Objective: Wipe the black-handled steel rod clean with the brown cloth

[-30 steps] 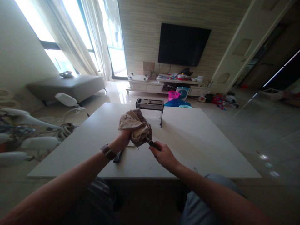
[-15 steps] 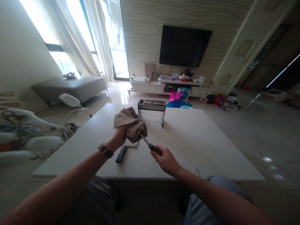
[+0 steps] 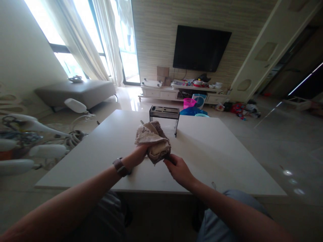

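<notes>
My left hand (image 3: pixel 137 155) is closed round a crumpled brown and beige cloth (image 3: pixel 152 137) held above the table. The cloth wraps the shaft of a sharpening steel (image 3: pixel 142 122), whose thin metal tip pokes out on the far side. At the near end, my right hand (image 3: pixel 179 168) grips its black handle, now mostly covered by fingers and cloth. Beneath my left wrist lies a black-handled knife, nearly all hidden. Beyond the cloth stands a clear-sided knife block (image 3: pixel 164 111) with a slotted dark top.
The white table (image 3: pixel 214 151) spreads out before my knees. A small shiny object (image 3: pixel 213 185) lies near its front edge. A lamp with white shades (image 3: pixel 47 151) is on the floor at left. Across the room are a low cabinet (image 3: pixel 153 93), a pink basket (image 3: pixel 189 103) and a television (image 3: pixel 202 48).
My left hand and the cloth have slid along the shaft toward my right hand, down to the handle. The far tip now shows. My right hand has barely moved.
</notes>
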### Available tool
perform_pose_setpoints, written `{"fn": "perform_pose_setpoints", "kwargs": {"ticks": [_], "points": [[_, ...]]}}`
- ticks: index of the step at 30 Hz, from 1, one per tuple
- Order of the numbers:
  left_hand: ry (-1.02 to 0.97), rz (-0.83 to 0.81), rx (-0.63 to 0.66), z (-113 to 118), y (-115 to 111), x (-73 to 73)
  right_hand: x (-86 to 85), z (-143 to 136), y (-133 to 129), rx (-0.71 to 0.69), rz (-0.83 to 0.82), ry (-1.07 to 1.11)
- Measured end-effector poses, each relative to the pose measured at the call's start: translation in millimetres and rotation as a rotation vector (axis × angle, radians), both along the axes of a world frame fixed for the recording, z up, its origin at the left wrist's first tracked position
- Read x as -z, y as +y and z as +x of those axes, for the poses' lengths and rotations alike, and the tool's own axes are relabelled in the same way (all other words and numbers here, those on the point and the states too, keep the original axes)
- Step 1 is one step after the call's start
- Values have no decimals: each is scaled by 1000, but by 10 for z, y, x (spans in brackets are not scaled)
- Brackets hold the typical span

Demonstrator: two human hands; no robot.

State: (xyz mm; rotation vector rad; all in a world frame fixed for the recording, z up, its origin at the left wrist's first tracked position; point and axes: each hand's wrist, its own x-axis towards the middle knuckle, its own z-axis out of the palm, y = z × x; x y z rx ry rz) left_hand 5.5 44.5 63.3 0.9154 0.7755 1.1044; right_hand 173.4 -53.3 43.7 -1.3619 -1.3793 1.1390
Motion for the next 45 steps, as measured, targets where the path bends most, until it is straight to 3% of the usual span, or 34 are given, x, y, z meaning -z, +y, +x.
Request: {"fn": "perform_pose_setpoints", "kwargs": {"ticks": [5,10,19,27,37,45], "points": [[25,-13,63,87,-99,156,19,25,21,9,-33,45],[62,12,54,87,-58,202,67,35,36,-13,-69,63],[48,-35,-35,89,15,64,55,11,50,-17,-74,74],[-28,18,-163,-116,282,-23,-20,62,37,-18,17,-138],[-18,-27,-5,-131,146,-42,14,14,-21,-43,-45,-109],[24,-46,12,-68,80,-34,-20,34,-37,-38,-86,-101]]}}
